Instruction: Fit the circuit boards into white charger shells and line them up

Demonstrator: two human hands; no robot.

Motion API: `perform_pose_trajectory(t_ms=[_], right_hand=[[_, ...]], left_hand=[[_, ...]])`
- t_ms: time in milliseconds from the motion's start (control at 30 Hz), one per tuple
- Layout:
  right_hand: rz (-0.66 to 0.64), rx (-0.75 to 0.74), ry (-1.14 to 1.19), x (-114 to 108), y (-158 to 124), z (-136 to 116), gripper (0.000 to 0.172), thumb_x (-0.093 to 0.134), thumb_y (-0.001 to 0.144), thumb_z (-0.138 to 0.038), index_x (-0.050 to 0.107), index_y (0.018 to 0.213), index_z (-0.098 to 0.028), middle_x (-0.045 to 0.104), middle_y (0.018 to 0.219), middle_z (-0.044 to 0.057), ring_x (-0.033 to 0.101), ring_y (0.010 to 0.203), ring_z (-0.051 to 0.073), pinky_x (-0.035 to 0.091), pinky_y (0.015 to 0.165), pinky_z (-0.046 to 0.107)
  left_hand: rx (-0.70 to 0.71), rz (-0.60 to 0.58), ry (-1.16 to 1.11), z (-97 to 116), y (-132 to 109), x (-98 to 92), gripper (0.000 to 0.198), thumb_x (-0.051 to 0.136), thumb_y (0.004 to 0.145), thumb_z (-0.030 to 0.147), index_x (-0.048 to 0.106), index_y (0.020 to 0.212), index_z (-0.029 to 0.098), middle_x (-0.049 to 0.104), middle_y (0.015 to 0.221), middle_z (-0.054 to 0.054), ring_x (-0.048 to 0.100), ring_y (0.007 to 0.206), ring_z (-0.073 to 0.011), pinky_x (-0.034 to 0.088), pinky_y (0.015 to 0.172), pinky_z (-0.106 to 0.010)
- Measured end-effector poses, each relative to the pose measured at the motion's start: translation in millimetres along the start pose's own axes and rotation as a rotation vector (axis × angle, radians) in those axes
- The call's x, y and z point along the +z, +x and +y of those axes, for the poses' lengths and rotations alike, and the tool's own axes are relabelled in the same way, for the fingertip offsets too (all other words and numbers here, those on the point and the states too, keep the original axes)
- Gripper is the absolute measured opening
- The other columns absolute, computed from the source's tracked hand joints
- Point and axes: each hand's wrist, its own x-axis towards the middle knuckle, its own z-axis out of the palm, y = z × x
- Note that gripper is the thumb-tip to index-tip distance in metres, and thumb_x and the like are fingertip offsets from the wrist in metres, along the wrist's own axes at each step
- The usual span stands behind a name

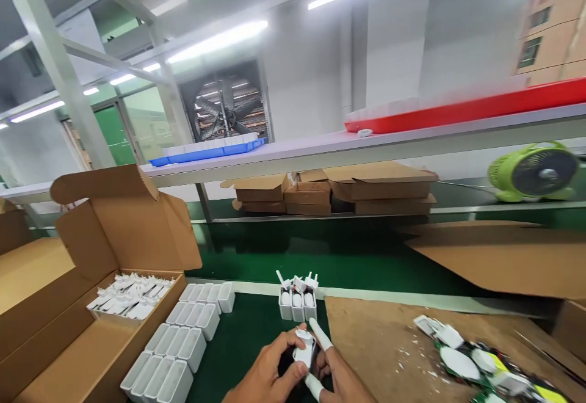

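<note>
Near the bottom centre, my left hand grips a small white plastic part between thumb and fingers. My right hand is closed on the same part from the other side; white covers sit on its thumb and index finger. Just beyond my hands stand several small white cases in a row, with white pieces sticking out of their tops. Rows of open white cases stand to the left on the green mat.
An open cardboard box with many white parts lies at the left. On the right, a brown board bears loose parts and green circuit boards. Behind are a shelf, cardboard boxes and a green fan.
</note>
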Motion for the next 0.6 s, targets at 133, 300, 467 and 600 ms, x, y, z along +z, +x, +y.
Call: perform_pose_trajectory(t_ms=[133, 300, 467, 600], right_hand=[[-0.034, 0.038, -0.062, 5, -5, -18, 0.05, 0.068, 0.083, -0.033, 0.068, 0.131, -0.018, 0.074, 0.097, 0.006, 0.068, 0.089, 0.026, 0.054, 0.085, 0.039], [-0.112, 0.029, -0.183, 0, -14, -35, 0.035, 0.066, 0.079, -0.025, 0.072, 0.113, -0.019, 0.075, 0.103, 0.008, 0.069, 0.092, 0.026, 0.054, 0.084, 0.037], [-0.062, 0.028, -0.184, -5, -21, -40, 0.067, 0.069, 0.084, -0.028, 0.06, 0.15, -0.024, 0.078, 0.105, 0.006, 0.074, 0.097, 0.027, 0.055, 0.097, 0.041], [-0.039, 0.051, -0.119, -8, -19, -32, 0.076, 0.072, 0.086, -0.032, 0.053, 0.159, -0.025, 0.079, 0.109, 0.006, 0.075, 0.098, 0.026, 0.056, 0.099, 0.039]], left_hand=[[-0.018, -0.059, -0.048, -2, -1, 0.5, 0.039, 0.053, 0.109, 0.056, 0.061, 0.133, 0.026, 0.063, 0.156, -0.013, 0.067, 0.135, -0.0291, 0.053, 0.114, -0.046], [0.07, -0.008, -0.033, -18, -6, 5.1, 0.039, 0.069, 0.1, 0.059, 0.07, 0.114, 0.023, 0.069, 0.144, -0.017, 0.071, 0.13, -0.0301, 0.056, 0.11, -0.042], [-0.051, 0.148, 0.217, -42, -2, -26.8, 0.046, 0.07, 0.095, 0.067, 0.079, 0.106, 0.024, 0.076, 0.138, -0.017, 0.072, 0.13, -0.0358, 0.059, 0.109, -0.048], [-0.127, 0.295, 0.395, -64, 11, -67.2, 0.073, 0.053, 0.091, 0.088, 0.079, 0.107, 0.021, 0.075, 0.138, -0.022, 0.068, 0.136, -0.0443, 0.059, 0.109, -0.061]])
